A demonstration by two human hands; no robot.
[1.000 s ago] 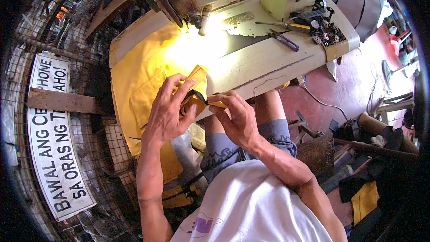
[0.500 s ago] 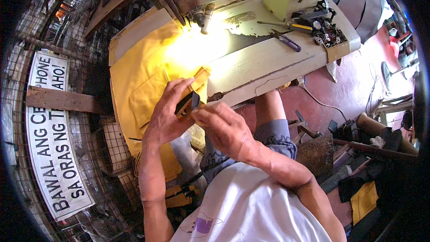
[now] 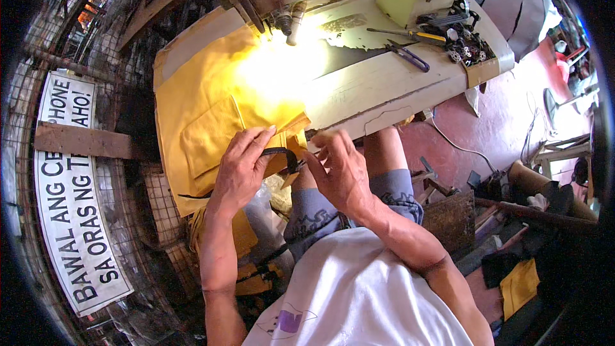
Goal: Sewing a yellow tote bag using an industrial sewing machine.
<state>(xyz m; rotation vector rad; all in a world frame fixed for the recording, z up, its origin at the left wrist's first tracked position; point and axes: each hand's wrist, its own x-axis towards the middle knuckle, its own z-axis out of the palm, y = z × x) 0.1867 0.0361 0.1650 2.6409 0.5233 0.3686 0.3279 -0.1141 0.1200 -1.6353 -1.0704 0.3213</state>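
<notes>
A yellow cloth piece [image 3: 192, 96] with a stitched pocket-like panel [image 3: 208, 141] spreads over the left end of the sewing machine table. At its near edge my left hand [image 3: 238, 170] pinches the cloth together with a narrow black strip [image 3: 277, 151]. The strip's free end curves down to the right of my left fingers. Just right of that end hovers my right hand [image 3: 343, 176], thumb and forefinger apart, fingertips slightly smeared by motion. I see nothing held in it. The sewing machine [image 3: 288, 0] stands beyond, its lamp glare washing out the cloth near the needle.
On the table's right lie a yellow-handled screwdriver [image 3: 428, 38], thread snips [image 3: 410, 57] and a tray of metal bobbin parts [image 3: 471, 51]. Wire mesh [image 3: 147, 218] and a white sign [image 3: 70, 230] stand at left. Scraps, including a yellow piece [image 3: 519, 288], lie lower right.
My right hand has moved away from my left to the right, its fingers parting from the black strip. The cloth edge has shifted slightly right, and more of the strip shows.
</notes>
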